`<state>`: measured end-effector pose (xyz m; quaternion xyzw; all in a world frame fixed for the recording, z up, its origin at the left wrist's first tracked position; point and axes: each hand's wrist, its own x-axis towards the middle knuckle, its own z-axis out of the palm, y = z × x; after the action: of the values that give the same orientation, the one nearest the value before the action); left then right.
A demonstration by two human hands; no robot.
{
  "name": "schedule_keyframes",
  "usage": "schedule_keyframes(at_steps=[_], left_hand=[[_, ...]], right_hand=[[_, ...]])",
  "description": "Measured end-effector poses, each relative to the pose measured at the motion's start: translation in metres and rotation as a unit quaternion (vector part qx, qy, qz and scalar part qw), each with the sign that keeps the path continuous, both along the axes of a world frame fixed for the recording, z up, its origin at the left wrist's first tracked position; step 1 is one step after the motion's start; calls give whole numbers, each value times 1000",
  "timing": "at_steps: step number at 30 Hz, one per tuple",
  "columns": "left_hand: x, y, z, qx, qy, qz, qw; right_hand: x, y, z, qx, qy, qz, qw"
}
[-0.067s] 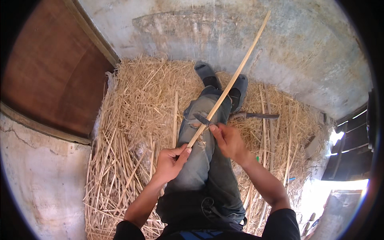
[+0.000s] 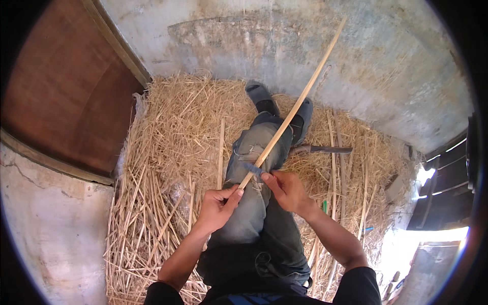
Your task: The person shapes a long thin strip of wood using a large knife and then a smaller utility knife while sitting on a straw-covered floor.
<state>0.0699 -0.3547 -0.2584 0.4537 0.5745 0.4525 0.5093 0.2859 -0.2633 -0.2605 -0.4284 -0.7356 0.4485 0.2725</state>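
Note:
A long pale wooden strip (image 2: 301, 94) slants up and to the right over the outstretched legs (image 2: 236, 216) in worn jeans. My left hand (image 2: 218, 206) pinches its lower end between thumb and fingers. My right hand (image 2: 287, 190) is closed on a small dark blade (image 2: 252, 169), blurred by motion, which lies across the strip just above my left hand. Thin shavings hang by the strip at the knee. A larger long-bladed knife (image 2: 328, 149) with a wooden handle rests on the straw right of the legs.
Straw and loose thin strips (image 2: 152, 229) cover the floor around the legs. A stained wall (image 2: 218, 35) stands beyond the dark footwear (image 2: 259, 93). A brown panel in a wooden frame (image 2: 66, 91) is at the left, dark slats (image 2: 439, 188) and bright gaps at the right.
The small blade and my right hand have moved down along the strip toward my left hand. The strip's upper end has shifted slightly down and to the right.

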Motion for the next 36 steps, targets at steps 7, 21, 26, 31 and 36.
schedule_keyframes(at_steps=[7,21,26,31,36], left_hand=[[1,-3,-5,-30,-66,3,997],[-23,-2,8,-194,-246,-36,949],[-26,-6,5,-199,-254,-33,946],[-20,-6,7,-152,-182,-34,971],[-16,-7,7,-145,-184,-20,972]], right_hand=[[23,21,0,-136,161,-70,975],[6,81,20,175,-8,-234,956],[3,54,9,266,-82,-64,958],[11,79,32,116,-47,-170,978],[7,52,19,222,-129,-48,965]])
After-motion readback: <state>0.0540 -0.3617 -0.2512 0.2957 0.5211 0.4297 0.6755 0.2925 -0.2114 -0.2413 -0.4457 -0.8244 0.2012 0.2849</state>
